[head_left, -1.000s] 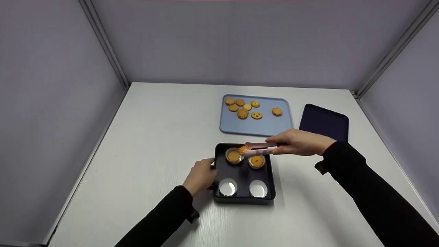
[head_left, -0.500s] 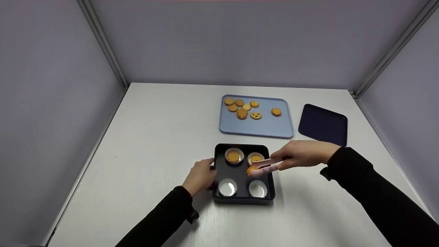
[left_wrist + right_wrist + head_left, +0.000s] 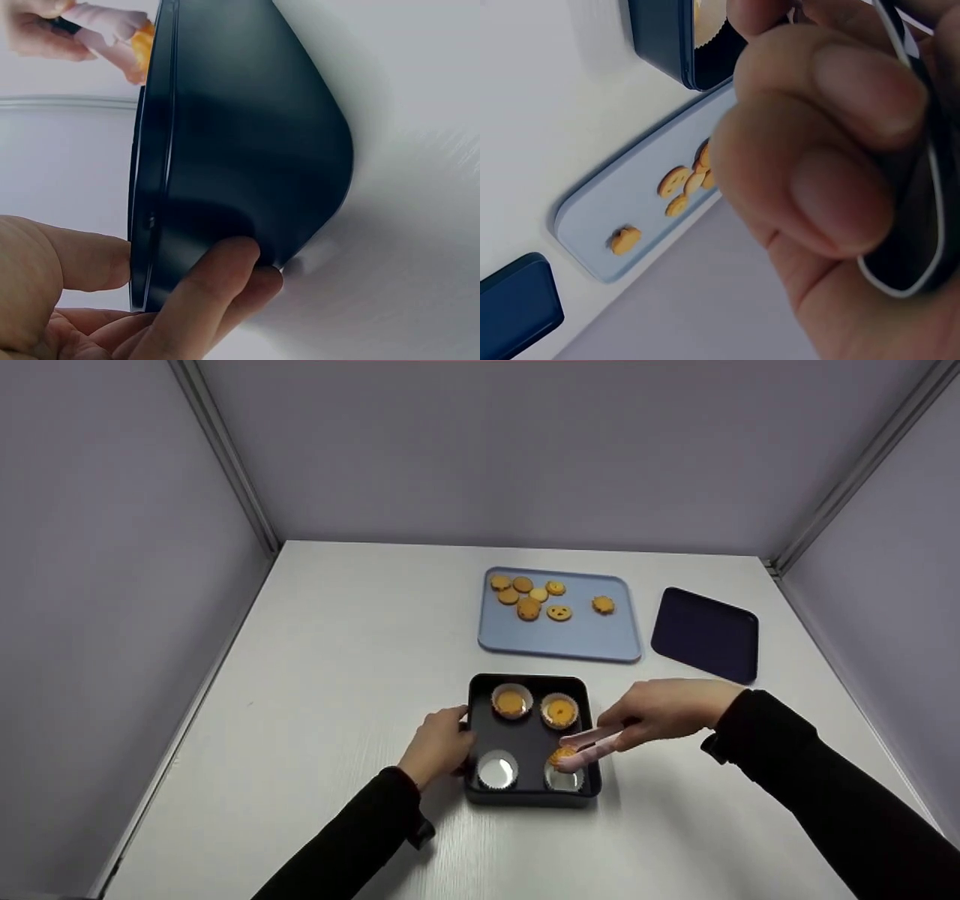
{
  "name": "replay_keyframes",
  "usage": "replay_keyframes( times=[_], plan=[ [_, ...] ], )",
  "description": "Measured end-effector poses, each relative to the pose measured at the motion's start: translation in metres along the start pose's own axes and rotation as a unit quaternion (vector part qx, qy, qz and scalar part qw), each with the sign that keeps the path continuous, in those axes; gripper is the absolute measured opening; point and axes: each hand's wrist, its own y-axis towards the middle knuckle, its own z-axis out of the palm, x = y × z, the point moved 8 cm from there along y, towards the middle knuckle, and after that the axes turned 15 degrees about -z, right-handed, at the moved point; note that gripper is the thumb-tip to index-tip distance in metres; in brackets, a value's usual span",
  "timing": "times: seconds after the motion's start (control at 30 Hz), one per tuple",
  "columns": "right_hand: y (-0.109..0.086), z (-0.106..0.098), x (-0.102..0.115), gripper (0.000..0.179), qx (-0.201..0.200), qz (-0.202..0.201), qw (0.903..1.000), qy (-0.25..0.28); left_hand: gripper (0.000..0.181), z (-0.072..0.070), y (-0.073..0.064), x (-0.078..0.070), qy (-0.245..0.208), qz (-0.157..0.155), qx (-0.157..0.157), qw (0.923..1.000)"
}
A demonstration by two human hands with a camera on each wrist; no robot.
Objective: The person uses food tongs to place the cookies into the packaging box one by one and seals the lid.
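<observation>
Gripping the box (image 3: 529, 746) by its left wall, the left hand (image 3: 439, 742) has its thumb by the rim and its fingers against the outside, as the left wrist view shows. The right hand (image 3: 667, 709) is curled round the tongs (image 3: 596, 748), whose pink tips pinch an orange cookie (image 3: 561, 755). That cookie is at the box's near right cup (image 3: 564, 781), over its far part; whether it touches the paper I cannot tell. Altogether 4 paper cups stand in the box, 1 by each corner. The far left cup (image 3: 527, 706) holds 1 cookie (image 3: 511, 703) and the far right cup (image 3: 559, 697) another cookie (image 3: 560, 712), while the near left cup (image 3: 498, 772) shows a bright bottom. Just beyond the box lies a blue tray (image 3: 592, 636) with 8 cookies (image 3: 529, 610) in view: 7 grouped towards its left and middle, 1 alone at its right. A flat navy piece (image 3: 705, 634) rests askew, just right of the tray. All of this is on a white table (image 3: 352, 660), and black sleeves (image 3: 802, 765) cover both arms
</observation>
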Motion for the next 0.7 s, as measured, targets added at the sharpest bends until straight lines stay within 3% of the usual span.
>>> replay_keyframes(
  times=[0.7],
  plan=[
    [0.008,0.012,-0.007,0.012,-0.011,-0.013,0.9994,-0.030,0.048,0.000,0.001,0.000,-0.001,0.004,-0.007,1.0000]
  ],
)
